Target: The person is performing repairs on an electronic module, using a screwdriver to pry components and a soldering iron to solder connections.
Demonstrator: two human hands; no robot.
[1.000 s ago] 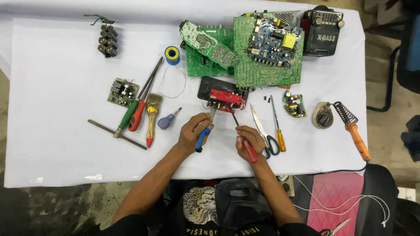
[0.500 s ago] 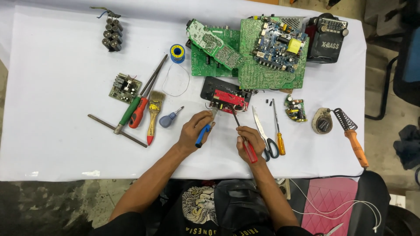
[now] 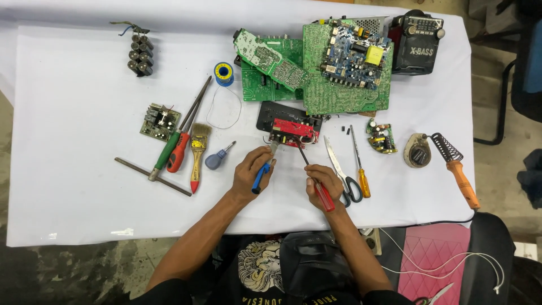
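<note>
My left hand (image 3: 251, 171) grips blue-handled pliers (image 3: 262, 169) whose jaws touch the near left edge of a small red circuit board (image 3: 292, 130). That board lies on a black plate (image 3: 266, 114) near the table's middle. My right hand (image 3: 323, 179) holds a red-handled screwdriver (image 3: 322, 192), its thin shaft slanting up-left to the red board's near edge. Both tool tips meet the board close together.
Green circuit boards (image 3: 344, 85) and a black radio (image 3: 416, 44) sit at the back. Scissors (image 3: 341, 172), an orange screwdriver (image 3: 361, 169) and a soldering iron (image 3: 460, 175) lie to the right. A brush (image 3: 197, 152), screwdrivers (image 3: 172, 149), a solder spool (image 3: 224, 73) and a battery pack (image 3: 140, 55) lie left.
Both hands keep their tools on the red board; only the camera view has shifted slightly.
</note>
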